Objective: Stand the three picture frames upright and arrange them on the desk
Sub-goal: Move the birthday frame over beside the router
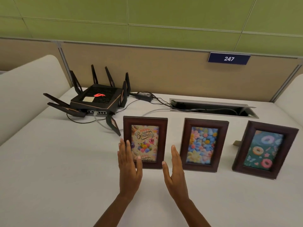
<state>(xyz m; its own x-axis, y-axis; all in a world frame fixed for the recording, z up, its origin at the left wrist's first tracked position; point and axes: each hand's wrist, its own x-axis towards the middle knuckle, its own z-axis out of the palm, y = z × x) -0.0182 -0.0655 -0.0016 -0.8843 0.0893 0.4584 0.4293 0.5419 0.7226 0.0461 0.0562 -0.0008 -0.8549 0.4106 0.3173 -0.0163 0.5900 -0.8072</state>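
Three dark wooden picture frames stand upright in a row on the white desk (57,161). The left one, the birthday frame (145,143), shows balloons. In the middle stands the flower frame (204,145), and on the right the doughnut frame (264,149), turned slightly with its back stand showing. My left hand (129,169) is flat with straight fingers at the birthday frame's left edge and overlaps its lower left corner. My right hand (176,172), also flat, hovers just right of that frame, holding nothing.
A black router (98,99) with several antennas sits at the back left, one antenna (113,125) reaching close to the birthday frame. Cables run to an open cable slot (213,108) at the back. Partition walls close the desk behind and at both sides.
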